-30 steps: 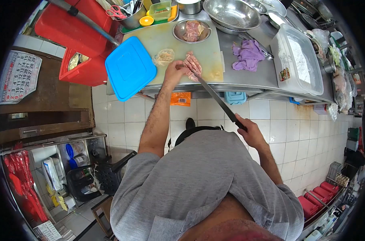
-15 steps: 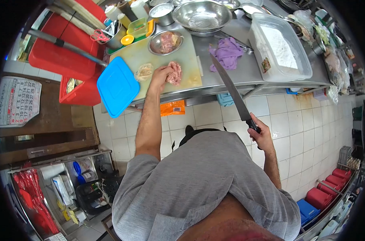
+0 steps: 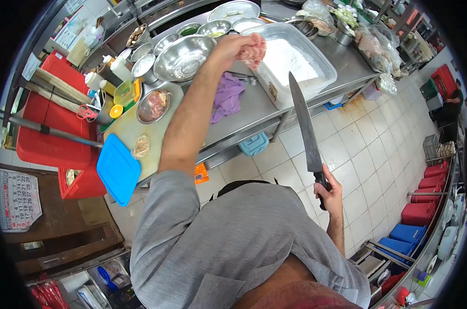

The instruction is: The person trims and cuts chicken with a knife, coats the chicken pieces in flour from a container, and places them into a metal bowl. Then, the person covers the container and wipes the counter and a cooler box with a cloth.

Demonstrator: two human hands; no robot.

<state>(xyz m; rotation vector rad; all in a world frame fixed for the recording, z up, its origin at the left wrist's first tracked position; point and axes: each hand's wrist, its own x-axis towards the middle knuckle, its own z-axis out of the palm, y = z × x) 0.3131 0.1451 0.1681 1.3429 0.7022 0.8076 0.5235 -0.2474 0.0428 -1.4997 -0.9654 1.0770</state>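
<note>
My left hand (image 3: 230,51) grips a piece of raw meat (image 3: 253,51) above the left rim of a clear plastic tub (image 3: 321,69) of white powder (image 3: 287,59). In my right hand (image 3: 330,192) is a large kitchen knife (image 3: 306,126), held by its black handle with the blade pointing up and away from me. On the cutting board (image 3: 152,138) lies a pale flat piece (image 3: 141,147), perhaps skin or fat. A steel bowl (image 3: 147,114) holding more raw meat (image 3: 157,102) stands at the board's far side.
A purple cloth (image 3: 227,97) lies between the board and the tub. Behind it stands a steel colander (image 3: 184,57). A blue lid (image 3: 118,169) overhangs the counter's front left. Bagged food (image 3: 375,49) sits at the far right. Another person (image 3: 453,100) is in the right background.
My left hand has lifted the raw meat off the board and carried it right, over to the tub. The knife stays in my right hand. The view has turned to the right.
</note>
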